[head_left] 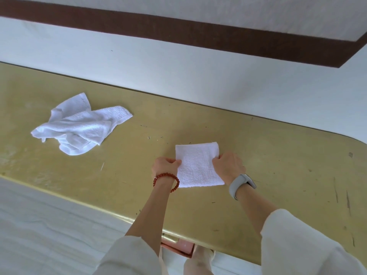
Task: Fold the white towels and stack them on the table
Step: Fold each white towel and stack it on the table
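In the head view, a folded white terry towel [198, 165] is lying flat as a neat rectangle on the scuffed yellow tabletop [278, 165], near its front edge. The left hand [165, 165], wearing a red bead bracelet [165, 180], is pinching the towel's left edge with its fingers [175, 161] closed on the cloth. The right hand [228, 165], above a grey wristwatch [241, 184], is gripping the right edge likewise. Well apart to the left, crumpled unfolded white towels [79, 124] are lying in a loose heap on the same tabletop.
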Tool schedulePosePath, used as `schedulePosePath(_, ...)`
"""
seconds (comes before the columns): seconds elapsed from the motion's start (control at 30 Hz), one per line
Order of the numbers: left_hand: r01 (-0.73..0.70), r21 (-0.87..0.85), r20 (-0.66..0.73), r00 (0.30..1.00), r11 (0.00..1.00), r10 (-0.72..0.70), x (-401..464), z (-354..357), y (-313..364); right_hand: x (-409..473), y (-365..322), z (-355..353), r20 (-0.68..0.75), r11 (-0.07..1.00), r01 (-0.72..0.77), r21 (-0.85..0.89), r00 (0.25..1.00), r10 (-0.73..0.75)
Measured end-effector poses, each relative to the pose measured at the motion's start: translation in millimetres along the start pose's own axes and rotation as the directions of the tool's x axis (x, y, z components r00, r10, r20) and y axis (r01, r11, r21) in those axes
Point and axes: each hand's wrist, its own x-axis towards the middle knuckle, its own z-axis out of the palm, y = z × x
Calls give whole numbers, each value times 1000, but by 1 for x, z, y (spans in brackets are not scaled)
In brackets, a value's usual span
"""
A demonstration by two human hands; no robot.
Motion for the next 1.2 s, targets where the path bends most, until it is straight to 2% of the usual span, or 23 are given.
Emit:
schedulePosePath(0.07, 20, 32, 3, 1000, 999, -20, 1, 2, 2, -3, 0, 2, -37, 997, 51, 64, 998, -48)
schedulePosePath(0.13, 22, 33, 1, 1000, 999, -22, 0, 5, 2, -12, 3, 2, -95, 966, 150, 212, 987, -132)
schedulePosePath(0.2, -23, -6, 7, 1000, 1000, 23, -5, 5, 1, -23, 5, -3, -111, 893, 242, 378, 970, -216)
schedulePosePath(0.3, -124, -145, 3, 992, 982, 125, -18, -5, -3, -33, 0, -18, -100, 825, 293, 484, 955, -280)
schedulePosePath(0.43, -229, -306, -66, 973, 924, 219, -35, -45, -4, -55, -27, -40, -64, 790, 338, 511, 932, -358)
schedulePosePath(0.53, -300, -345, -144, 953, 889, 266, -55, -91, -6, -83, -57, -48, -75, 782, 443, 439, 885, -459)
schedulePosePath(0.6, -312, -424, -198, 948, 850, 250, -74, -138, -23, -121, -83, -46, -105, 736, 550, 396, 823, -559)
schedulePosePath(0.67, -267, -479, -177, 962, 836, 206, -82, -167, -36, -144, -102, -44, -156, 683, 609, 404, 782, -604)
schedulePosePath(0.73, -232, -542, -182, 971, 808, 156, -101, -212, -64, -187, -125, -33, -199, 601, 698, 390, 701, -685)
schedulePosePath(0.8, -259, -559, -245, 959, 787, 141, -124, -264, -105, -245, -149, -13, -234, 514, 778, 360, 609, -758)
schedulePosePath(0.9, -382, -447, -457, 875, 809, 161, -168, -341, -179, -347, -181, 31, -252, 403, 857, 322, 488, -836)
schedulePosePath(1.0, -402, -222, -717, 685, 888, 131, -217, -409, -265, -457, -207, 89, -239, 281, 914, 294, 355, -904)
schedulePosePath(1.07, -353, -131, -811, 575, 926, 104, -246, -455, -325, -531, -227, 130, -192, 184, 927, 328, 256, -947)
schedulePosePath(1.2, -186, -78, -906, 422, 979, 8, -295, -547, -442, -667, -270, 201, -72, 50, 921, 387, 84, -994)
